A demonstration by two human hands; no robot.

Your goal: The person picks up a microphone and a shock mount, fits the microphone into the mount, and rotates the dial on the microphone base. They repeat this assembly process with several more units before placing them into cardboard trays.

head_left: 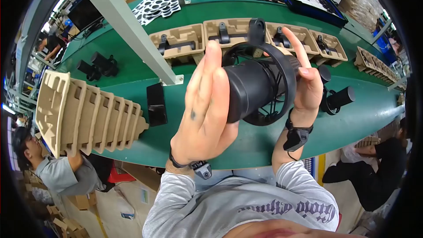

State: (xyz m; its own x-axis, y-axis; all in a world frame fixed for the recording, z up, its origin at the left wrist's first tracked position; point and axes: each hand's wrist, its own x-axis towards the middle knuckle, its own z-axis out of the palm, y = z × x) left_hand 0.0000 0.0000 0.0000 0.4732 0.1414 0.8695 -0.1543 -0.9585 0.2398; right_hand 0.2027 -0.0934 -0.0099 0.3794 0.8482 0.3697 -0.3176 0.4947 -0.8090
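i'm holding the black microphone [257,90] above the green table [246,136] — left hand [205,110] wrapping its barrel, right hand [306,83] only fingertip-bracing the ring mount [288,77] — so it could be slipping or twisting loose.

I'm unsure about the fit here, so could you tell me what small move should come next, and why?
Probably ease the black cylinder further through the ring mount. The left hand grips the cylinder's near end, the right hand steadies the ring, and both are held above the green table, so the seating looks unfinished.
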